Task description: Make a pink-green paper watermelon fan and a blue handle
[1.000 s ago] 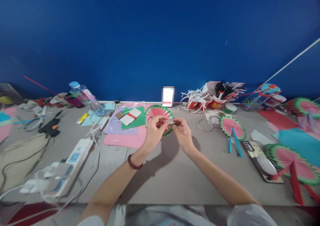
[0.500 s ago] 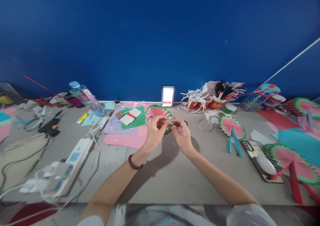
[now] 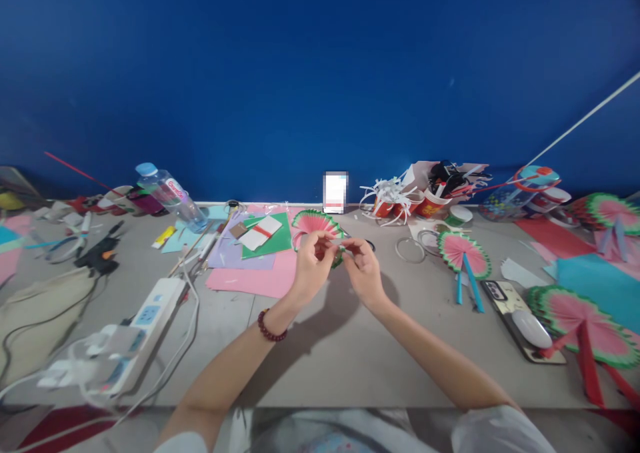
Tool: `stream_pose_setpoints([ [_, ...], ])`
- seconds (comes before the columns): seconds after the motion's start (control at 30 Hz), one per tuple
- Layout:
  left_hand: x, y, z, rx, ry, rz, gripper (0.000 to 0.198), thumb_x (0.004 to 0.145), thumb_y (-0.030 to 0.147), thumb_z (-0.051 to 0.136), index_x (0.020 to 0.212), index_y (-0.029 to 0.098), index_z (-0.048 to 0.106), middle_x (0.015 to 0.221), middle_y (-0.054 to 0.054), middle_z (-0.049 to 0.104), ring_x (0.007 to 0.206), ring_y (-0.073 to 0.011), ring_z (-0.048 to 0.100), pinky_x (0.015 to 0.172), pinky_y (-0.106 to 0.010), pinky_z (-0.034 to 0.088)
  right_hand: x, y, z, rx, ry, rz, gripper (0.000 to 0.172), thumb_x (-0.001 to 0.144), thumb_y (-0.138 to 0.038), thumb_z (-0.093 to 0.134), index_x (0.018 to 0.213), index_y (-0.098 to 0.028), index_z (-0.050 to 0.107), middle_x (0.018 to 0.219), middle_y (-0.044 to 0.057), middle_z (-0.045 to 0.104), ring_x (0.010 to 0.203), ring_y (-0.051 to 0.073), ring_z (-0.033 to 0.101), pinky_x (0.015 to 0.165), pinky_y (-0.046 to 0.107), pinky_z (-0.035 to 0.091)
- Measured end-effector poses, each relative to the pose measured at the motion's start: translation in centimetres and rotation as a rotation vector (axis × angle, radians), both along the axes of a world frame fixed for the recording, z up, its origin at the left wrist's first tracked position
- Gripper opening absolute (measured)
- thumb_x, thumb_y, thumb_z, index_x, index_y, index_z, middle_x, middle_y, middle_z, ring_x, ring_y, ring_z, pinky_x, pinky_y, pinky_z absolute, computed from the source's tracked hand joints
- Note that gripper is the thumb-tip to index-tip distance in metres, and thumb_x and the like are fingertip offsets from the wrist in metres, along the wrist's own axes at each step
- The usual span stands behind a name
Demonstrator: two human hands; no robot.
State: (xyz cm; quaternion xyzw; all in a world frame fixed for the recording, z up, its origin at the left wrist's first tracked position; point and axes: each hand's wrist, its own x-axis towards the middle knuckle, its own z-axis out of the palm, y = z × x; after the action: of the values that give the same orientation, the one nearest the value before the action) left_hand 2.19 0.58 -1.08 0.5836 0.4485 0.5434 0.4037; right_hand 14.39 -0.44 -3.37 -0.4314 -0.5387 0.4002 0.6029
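My left hand point(image 3: 316, 263) and my right hand point(image 3: 363, 270) are raised over the middle of the table, fingertips almost meeting. Thumb and fingers of each are pinched together around a tiny pale piece whose kind I cannot make out. Just behind them is a pleated paper fan point(image 3: 315, 221), pink with a green rim. My left hand covers its lower part, and a bit of green shows between the hands. Whether the fingers also touch the fan is hidden.
Left lie coloured paper sheets point(image 3: 250, 281), a water bottle point(image 3: 173, 196), a glue gun point(image 3: 100, 254) and a power strip point(image 3: 150, 323) with trailing cables. Right are paper cups point(image 3: 433, 206), rolls of tape point(image 3: 411, 250), finished fans point(image 3: 465, 254) and a phone point(image 3: 501, 309) under a mouse point(image 3: 531, 329).
Both hands stay almost in place, with only slight finger movement around the tiny piece. The fan behind them looks unmoved.
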Motion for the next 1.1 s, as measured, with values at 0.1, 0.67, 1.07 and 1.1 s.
stream_pose_setpoints([
  [0.1, 0.09, -0.11, -0.02, 0.007, 0.001, 0.006, 0.016, 0.081, 0.022, 0.058, 0.096, 0.019, 0.054, 0.090, -0.005, 0.061, 0.073, -0.0120, 0.059, 0.066, -0.025, 0.050, -0.03, -0.05, -0.08, 0.006, -0.006, 0.001, 0.015, 0.082, -0.022, 0.053, 0.097, -0.024, 0.055, 0.097, 0.005, 0.060, 0.094, 0.018, 0.057, 0.083, 0.033, 0.047],
  [0.67, 0.18, 0.15, -0.48, -0.053, -0.098, -0.016, 0.020, 0.079, 0.023, 0.059, 0.098, 0.018, 0.056, 0.086, -0.004, 0.059, 0.073, -0.0123, 0.059, 0.066, -0.024, 0.050, 0.03, -0.10, -0.09, -0.008, -0.012, -0.022, 0.015, 0.081, -0.023, 0.054, 0.096, -0.024, 0.055, 0.096, 0.005, 0.060, 0.094, 0.018, 0.058, 0.082, 0.033, 0.047],
  [1.07, 0.23, 0.07, -0.51, -0.059, -0.113, -0.026, 0.019, 0.080, 0.021, 0.059, 0.099, 0.018, 0.056, 0.082, -0.002, 0.055, 0.071, -0.0111, 0.057, 0.064, -0.022, 0.049, 0.01, -0.14, -0.02, -0.006, -0.014, -0.021, 0.014, 0.081, -0.022, 0.053, 0.095, -0.023, 0.055, 0.094, 0.005, 0.059, 0.093, 0.018, 0.057, 0.079, 0.032, 0.048],
  [1.1, 0.22, 0.10, -0.56, -0.053, -0.103, -0.020, 0.019, 0.080, 0.021, 0.059, 0.099, 0.018, 0.056, 0.083, -0.002, 0.056, 0.072, -0.0111, 0.057, 0.064, -0.022, 0.049, 0.00, -0.10, -0.06, -0.004, -0.015, -0.023, 0.014, 0.081, -0.022, 0.053, 0.095, -0.023, 0.055, 0.094, 0.005, 0.059, 0.092, 0.018, 0.057, 0.079, 0.032, 0.048],
])
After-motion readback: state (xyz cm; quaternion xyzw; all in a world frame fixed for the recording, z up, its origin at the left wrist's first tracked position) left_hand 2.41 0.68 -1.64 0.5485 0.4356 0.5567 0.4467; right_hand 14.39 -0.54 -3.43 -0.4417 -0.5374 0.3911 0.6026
